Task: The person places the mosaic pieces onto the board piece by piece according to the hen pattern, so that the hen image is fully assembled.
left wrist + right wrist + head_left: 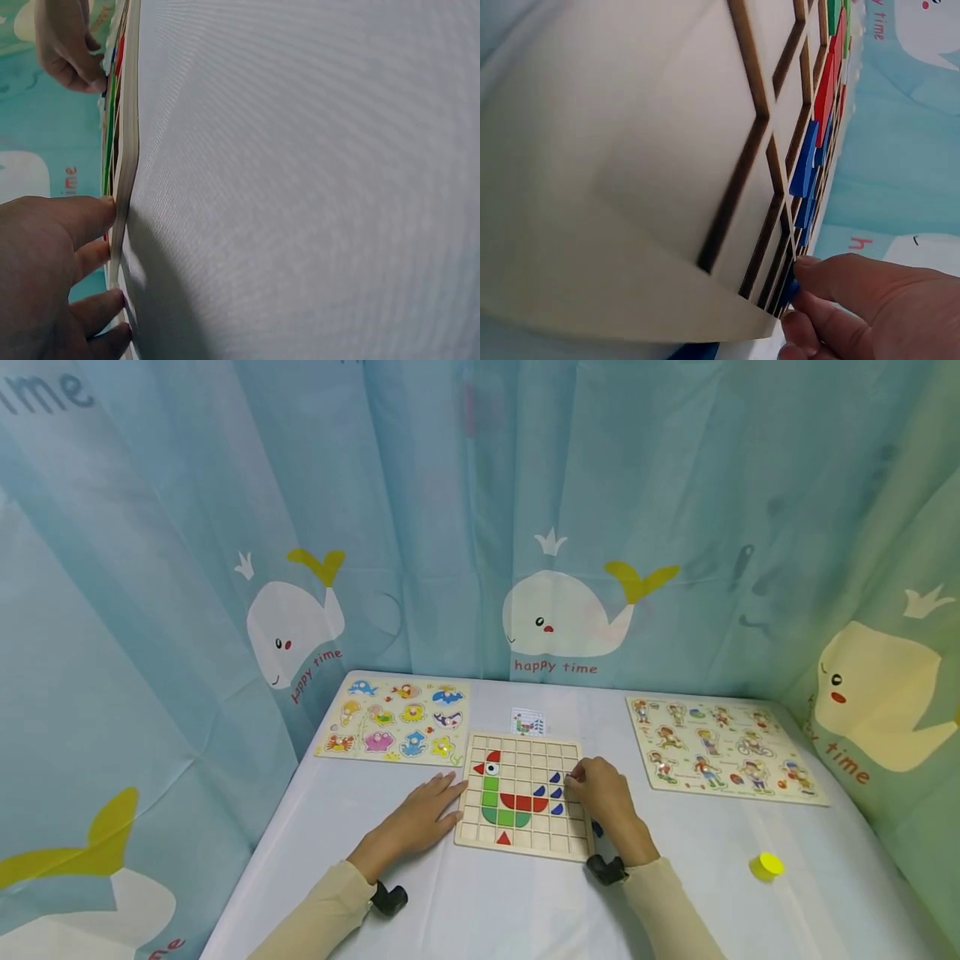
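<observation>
A wooden grid board (555, 843) lies on the table with a bird of coloured pieces: red shapes (522, 802), green shapes (490, 797) and several blue pieces (557, 808) at the tail. My right hand (606, 793) pinches a small blue piece (790, 291) over the board's right-hand cells, thumb against fingers. Along the board's left edge rests my left hand (423, 814), its fingers spread and touching the rim, as the left wrist view also shows. Another blue piece (597, 829) lies just off the board, partly hidden by the right wrist.
Behind the board lies a small picture card (528, 722) of a similar bird. A sea-animal puzzle (393, 720) stands back left, a puzzle of figures (720, 747) back right. A yellow cylinder (767, 867) is at the right. Curtains (450, 527) surround the table.
</observation>
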The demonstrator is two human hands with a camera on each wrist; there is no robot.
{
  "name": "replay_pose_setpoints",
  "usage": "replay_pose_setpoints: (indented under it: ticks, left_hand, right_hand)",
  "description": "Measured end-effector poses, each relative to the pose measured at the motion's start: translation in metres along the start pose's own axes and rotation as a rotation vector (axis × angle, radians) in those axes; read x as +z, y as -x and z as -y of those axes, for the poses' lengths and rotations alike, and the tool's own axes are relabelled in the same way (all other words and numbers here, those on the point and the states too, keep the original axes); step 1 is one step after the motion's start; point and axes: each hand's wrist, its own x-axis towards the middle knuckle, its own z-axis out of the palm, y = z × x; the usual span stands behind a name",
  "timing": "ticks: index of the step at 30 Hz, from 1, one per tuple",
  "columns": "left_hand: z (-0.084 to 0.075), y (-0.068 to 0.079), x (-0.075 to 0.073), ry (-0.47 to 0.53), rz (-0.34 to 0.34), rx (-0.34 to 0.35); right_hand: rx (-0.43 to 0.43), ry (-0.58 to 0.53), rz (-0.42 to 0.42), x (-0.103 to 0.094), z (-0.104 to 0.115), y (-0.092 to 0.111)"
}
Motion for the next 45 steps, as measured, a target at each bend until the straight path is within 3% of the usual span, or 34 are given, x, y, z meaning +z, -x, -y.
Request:
replay_pose_setpoints:
  ticks: [13,28,36,45]
  left_hand:
    - [0.000,0.001,-0.001,0.007,0.006,0.000]
    - [0.002,-0.001,0.001,0.015,-0.012,0.018]
    - [0.001,0.000,0.001,0.027,-0.008,0.009]
    - [-0.001,0.001,-0.001,0.035,-0.005,0.010]
  right_hand:
    - [0.057,-0.008,0.059,-0.003,0.000,0.000]
    - [0.063,0.004,0.093,-0.006,-0.005,-0.001]
    - [0.050,-0.029,0.097,-0.027,-0.016,0.011]
    - [0.032,-0.003,0.256,-0.047,-0.035,0.027]
